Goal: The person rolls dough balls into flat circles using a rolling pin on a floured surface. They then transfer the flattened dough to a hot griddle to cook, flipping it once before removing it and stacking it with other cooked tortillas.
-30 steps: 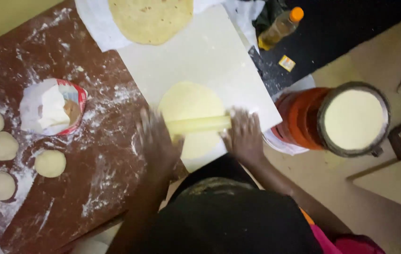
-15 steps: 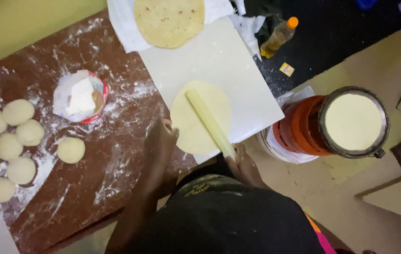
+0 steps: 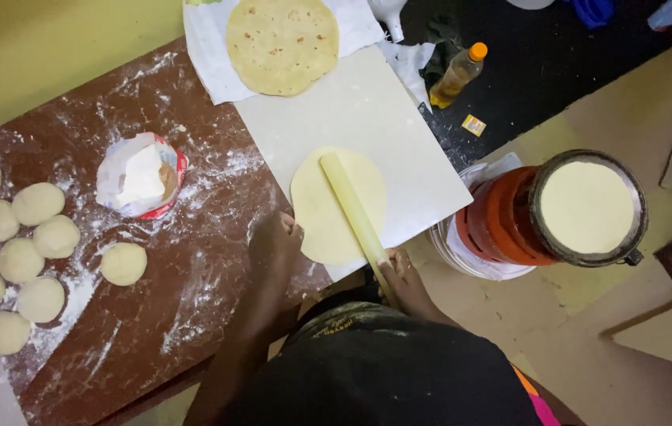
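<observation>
Right hand (image 3: 405, 278): fingers closed on rolling pin (image 3: 356, 213) end. Left hand (image 3: 275, 241): fingers apparently flat at dough disc (image 3: 337, 205) edge, on white board (image 3: 367, 118). Rolling underway. Farther: flour bag (image 3: 143, 175), dough balls (image 3: 36, 237), cooked flatbread (image 3: 281, 43).

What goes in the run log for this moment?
left hand: touching dough disc edge | right hand: holding rolling pin diagonally across disc

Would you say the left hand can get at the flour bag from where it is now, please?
Probably yes. The left hand rests at the edge of the dough disc, and only bare floured table lies between it and the flour bag; nothing stands in the way.
</observation>
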